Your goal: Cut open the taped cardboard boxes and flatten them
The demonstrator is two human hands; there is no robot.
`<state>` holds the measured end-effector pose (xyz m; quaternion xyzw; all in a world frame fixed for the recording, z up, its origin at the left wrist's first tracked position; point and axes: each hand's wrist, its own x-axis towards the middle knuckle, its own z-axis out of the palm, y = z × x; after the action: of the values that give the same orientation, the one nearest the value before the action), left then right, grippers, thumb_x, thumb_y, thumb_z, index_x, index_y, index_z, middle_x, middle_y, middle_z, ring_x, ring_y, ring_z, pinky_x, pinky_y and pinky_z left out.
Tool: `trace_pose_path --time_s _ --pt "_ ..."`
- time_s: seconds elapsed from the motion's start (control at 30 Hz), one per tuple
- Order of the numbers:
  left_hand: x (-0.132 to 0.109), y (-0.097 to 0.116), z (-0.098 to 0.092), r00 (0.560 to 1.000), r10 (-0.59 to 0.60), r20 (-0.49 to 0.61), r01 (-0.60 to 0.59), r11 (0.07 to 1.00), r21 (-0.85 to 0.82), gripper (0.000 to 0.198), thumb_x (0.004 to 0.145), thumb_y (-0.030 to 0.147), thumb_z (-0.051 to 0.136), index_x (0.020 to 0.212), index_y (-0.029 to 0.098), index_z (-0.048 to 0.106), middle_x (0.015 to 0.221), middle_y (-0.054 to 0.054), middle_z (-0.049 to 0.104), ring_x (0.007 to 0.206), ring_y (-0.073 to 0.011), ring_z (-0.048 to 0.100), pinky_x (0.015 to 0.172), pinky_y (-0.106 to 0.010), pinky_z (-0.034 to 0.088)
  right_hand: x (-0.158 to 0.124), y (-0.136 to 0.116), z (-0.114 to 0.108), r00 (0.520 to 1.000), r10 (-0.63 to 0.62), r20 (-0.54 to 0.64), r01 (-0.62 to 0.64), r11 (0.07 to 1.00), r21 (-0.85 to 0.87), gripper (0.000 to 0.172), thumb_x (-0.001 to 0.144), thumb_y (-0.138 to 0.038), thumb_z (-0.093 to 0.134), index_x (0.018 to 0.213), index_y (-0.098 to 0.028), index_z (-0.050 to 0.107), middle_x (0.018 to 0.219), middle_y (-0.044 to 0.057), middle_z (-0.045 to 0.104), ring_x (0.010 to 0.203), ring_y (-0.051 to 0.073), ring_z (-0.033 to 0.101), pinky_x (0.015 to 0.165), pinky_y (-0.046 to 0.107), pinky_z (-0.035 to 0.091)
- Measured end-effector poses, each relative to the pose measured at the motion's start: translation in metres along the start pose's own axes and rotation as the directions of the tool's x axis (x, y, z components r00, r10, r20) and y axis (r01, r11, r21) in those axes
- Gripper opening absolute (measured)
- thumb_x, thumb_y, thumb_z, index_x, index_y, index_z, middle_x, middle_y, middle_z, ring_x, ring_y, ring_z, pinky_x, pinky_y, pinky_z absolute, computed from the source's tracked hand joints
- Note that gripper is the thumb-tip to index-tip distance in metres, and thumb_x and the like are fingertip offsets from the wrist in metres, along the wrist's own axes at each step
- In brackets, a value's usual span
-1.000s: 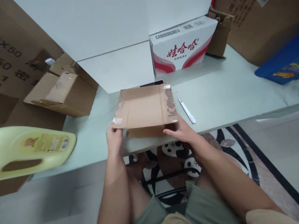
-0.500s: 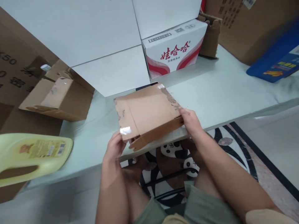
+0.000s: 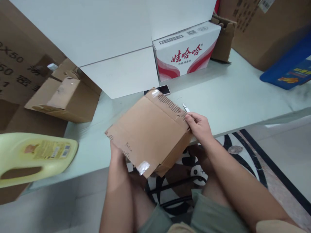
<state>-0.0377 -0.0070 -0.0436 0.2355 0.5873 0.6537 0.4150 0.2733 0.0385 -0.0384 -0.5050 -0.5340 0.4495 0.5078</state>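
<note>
A flattened brown cardboard box (image 3: 149,131) with torn tape along its edges is lifted off the pale table (image 3: 233,97) and tilted, one corner pointing down toward my lap. My right hand (image 3: 198,127) pinches its right corner, fingers closed on the cardboard. My left hand (image 3: 116,154) supports the box from beneath at the lower left; most of its fingers are hidden behind the cardboard. A white-handled cutter (image 3: 186,108) lies on the table, partly hidden behind the box and my right hand. A dark phone (image 3: 160,90) lies just beyond the box's far corner.
A white and red printed carton (image 3: 186,53) stands at the back. A small open brown box (image 3: 64,97) sits at the left. A pale yellow jug (image 3: 34,157) lies at the near left edge. Large white boxes (image 3: 97,42) fill the back; a blue bag (image 3: 289,68) lies far right.
The box has been lifted from the table edge and turned clockwise toward me, its near corner now dipping over my lap. The phone and cutter tip have come into view behind it.
</note>
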Motion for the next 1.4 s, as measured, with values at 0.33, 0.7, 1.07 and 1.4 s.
trace_pose_path --time_s 0.33,0.7,1.07,1.4 --pt "0.002 0.025 -0.006 0.992 0.123 0.036 -0.11 0.96 -0.259 0.031 0.079 0.055 0.073 0.091 0.026 0.074 0.09 -0.003 0.077 0.103 -0.0242 0.071 0.081 -0.033 0.062 0.009 0.017 0.004 0.979 0.202 0.006 -0.202 0.979 0.024 0.071 0.068 -0.065 0.073 0.121 -0.022 0.057 0.106 0.01 0.071 0.082 0.02 0.066 0.064 0.032 0.05" --pt "-0.005 0.04 -0.008 0.988 -0.007 0.151 0.079 0.878 -0.473 0.043 0.084 0.057 0.049 0.1 0.027 0.074 0.111 -0.005 0.077 0.117 -0.022 0.067 0.088 -0.033 0.057 -0.013 -0.027 -0.001 0.938 0.305 0.162 -0.34 0.899 0.276 0.054 0.058 -0.065 0.081 0.077 -0.022 0.053 0.054 -0.007 0.048 0.039 0.004 0.021 0.036 0.023 0.015" --pt "-0.002 0.037 -0.011 0.954 -0.06 0.294 0.203 0.852 -0.483 0.037 0.082 0.055 0.053 0.099 0.031 0.075 0.102 -0.003 0.078 0.095 -0.0237 0.072 0.088 -0.042 0.056 -0.006 -0.079 -0.178 0.649 -0.203 -0.733 -0.422 0.706 -0.569 0.05 0.087 -0.065 0.055 0.054 -0.028 0.057 0.059 0.018 0.059 0.06 0.028 0.064 0.054 0.049 0.041" --pt "0.01 0.038 0.006 0.956 -0.063 0.286 0.204 0.845 -0.495 0.037 0.082 0.055 0.052 0.097 0.03 0.074 0.088 -0.002 0.078 0.076 -0.0192 0.07 0.081 -0.038 0.058 0.161 -0.103 -0.174 0.818 -0.22 -0.531 -0.349 0.544 -0.763 0.058 0.091 -0.028 0.066 0.142 -0.001 0.055 0.134 0.027 0.065 0.126 0.025 0.063 0.091 0.037 0.046"
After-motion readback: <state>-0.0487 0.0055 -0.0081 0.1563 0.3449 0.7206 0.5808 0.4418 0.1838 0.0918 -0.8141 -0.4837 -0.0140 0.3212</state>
